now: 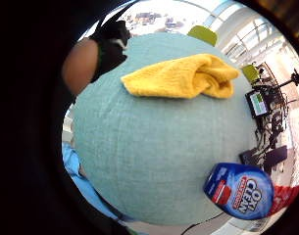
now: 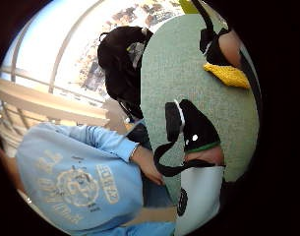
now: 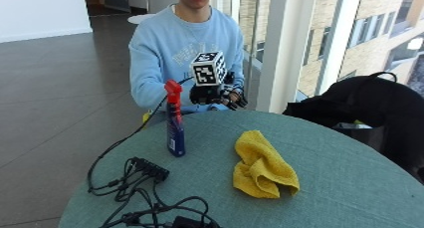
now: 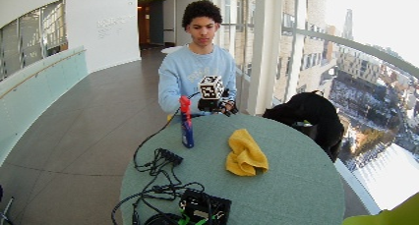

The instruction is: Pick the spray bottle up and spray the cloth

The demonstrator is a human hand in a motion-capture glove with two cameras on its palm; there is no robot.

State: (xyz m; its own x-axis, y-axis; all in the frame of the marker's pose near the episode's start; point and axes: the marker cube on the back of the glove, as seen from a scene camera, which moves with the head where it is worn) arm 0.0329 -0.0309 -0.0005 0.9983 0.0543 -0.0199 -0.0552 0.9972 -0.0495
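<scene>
1. Spray bottle (image 3: 175,119) stands upright, centre-left on the surface (image 3: 344,183), untouched.
2. Gloved right hand (image 3: 215,92) hovers upper-centre, grip holding nothing, fingers loosely curled.
3. Next: reach, grasp, aim at yellow cloth (image 3: 263,165).

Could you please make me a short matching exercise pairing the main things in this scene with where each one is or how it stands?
Things:
1. spray bottle
2. yellow cloth
3. gloved right hand
4. black cables

States:
A. crumpled on the table
B. raised above the table's far edge, holding nothing
C. upright on the table
D. tangled at the near edge

Pairs: 1-C, 2-A, 3-B, 4-D
</scene>
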